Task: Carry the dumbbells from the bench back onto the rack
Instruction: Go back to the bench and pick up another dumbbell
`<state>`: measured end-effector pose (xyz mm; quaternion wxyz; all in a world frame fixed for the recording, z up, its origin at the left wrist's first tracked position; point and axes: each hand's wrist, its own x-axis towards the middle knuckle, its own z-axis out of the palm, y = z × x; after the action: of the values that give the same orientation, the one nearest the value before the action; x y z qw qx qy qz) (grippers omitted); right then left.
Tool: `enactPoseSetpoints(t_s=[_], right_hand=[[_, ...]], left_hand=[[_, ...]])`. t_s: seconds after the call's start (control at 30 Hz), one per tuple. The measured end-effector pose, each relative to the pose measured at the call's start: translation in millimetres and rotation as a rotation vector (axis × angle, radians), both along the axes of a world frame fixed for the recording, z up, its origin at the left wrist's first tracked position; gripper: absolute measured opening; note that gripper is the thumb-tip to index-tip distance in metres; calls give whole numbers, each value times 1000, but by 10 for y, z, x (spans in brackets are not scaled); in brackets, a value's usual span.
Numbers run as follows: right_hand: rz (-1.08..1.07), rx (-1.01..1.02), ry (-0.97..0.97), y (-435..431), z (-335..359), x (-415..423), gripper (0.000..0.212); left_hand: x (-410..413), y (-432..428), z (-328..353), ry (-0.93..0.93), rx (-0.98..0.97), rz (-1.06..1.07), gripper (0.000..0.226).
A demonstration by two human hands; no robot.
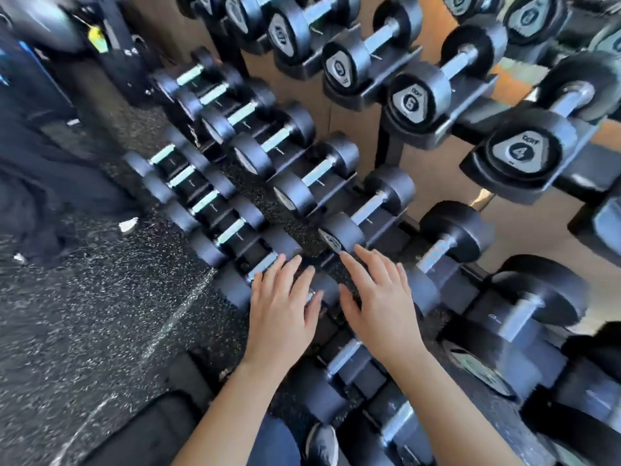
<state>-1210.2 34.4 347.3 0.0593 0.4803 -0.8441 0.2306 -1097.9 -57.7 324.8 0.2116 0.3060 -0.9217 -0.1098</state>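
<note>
A tiered black dumbbell rack fills the right and centre, loaded with several black round-headed dumbbells with steel handles; one is marked 6, another 4. My left hand hovers flat, fingers spread, over a dumbbell on the lowest row. My right hand is spread beside it, just below another lower-tier dumbbell. Neither hand holds anything. No bench is in view.
Speckled black rubber floor lies to the left. Dark gym equipment with a yellow tag stands at the far left. A dark padded object sits near my legs at the bottom, and my shoe shows there.
</note>
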Motion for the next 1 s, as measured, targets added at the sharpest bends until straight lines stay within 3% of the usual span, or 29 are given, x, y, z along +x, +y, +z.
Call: enactPoseSetpoints(t_s=[0.33,0.77,1.0], right_hand=[[326,18,65,-207,-208,1365,44],[659,75,-93,244,-529,4397,43],[877,134,-88,387,-658,5610,42]], left_hand=[[1650,124,-245,-51,34,342,33],[4886,1159,-552,-29,70,750,30],[6083,1677,-785,37,29,955,28]])
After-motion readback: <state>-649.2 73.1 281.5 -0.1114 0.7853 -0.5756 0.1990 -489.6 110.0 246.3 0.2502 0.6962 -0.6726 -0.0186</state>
